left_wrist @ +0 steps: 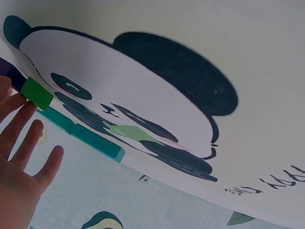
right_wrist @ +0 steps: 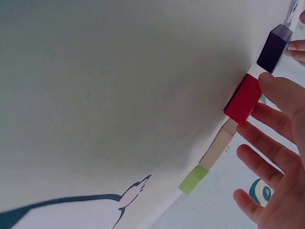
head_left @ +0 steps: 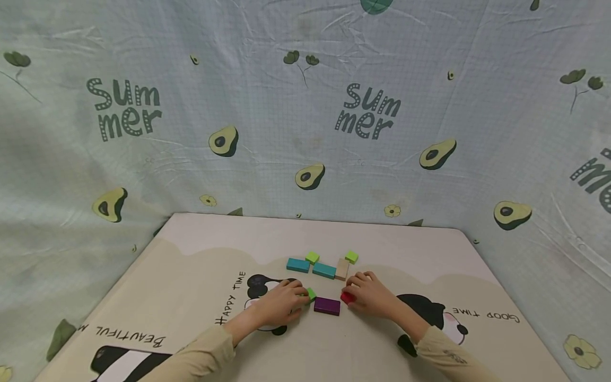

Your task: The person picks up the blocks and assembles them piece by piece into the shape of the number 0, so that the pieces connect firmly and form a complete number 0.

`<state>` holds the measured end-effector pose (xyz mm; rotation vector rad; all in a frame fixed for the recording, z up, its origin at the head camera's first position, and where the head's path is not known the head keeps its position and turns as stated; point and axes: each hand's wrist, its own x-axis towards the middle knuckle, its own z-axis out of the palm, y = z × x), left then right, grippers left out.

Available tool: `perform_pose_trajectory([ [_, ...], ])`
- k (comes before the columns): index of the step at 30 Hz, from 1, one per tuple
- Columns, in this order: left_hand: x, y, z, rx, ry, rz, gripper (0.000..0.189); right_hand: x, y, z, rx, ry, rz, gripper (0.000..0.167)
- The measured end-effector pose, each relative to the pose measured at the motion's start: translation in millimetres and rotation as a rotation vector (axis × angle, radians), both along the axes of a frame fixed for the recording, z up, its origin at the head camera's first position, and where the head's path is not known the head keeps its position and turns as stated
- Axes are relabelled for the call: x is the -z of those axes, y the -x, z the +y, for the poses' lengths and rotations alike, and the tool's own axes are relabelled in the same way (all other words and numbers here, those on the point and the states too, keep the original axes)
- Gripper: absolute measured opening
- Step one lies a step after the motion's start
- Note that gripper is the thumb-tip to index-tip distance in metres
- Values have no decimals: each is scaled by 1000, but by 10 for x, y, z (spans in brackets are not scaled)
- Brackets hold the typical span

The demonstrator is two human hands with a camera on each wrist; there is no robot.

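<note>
At the left end of a dark purple block [head_left: 326,306], my left hand [head_left: 282,303] pinches a green block [left_wrist: 37,94] between thumb and forefinger, the other fingers spread. My right hand [head_left: 369,295] has a red block [right_wrist: 244,98] between its thumb and fingertips, close to the purple block's right end. The purple block lies flat on the table between both hands. Behind them a teal block [head_left: 298,265], another teal block [head_left: 324,270] and a tan block [head_left: 341,269] form a loose row.
A light green block [head_left: 312,257] stands behind the gap between the teal blocks, and another light green block [head_left: 351,257] behind the tan one. The table cover [head_left: 348,355] bears printed pandas and lettering. A patterned curtain [head_left: 267,95] hangs beyond the table's far edge.
</note>
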<state>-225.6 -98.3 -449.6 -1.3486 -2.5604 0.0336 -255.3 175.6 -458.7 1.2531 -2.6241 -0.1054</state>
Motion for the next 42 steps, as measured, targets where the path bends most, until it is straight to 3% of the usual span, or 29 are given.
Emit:
perform_pose_trajectory([
  [10,-9,4,2,0,4,2,23,-19,-60,27,12,-8,-58,34],
  [24,5,17,3,2,-4,1,22,10,-90,37,-38,32,14,33],
  [42,7,6,-4,4,5,5,23,3,-117,-3,-34,37,-34,31],
])
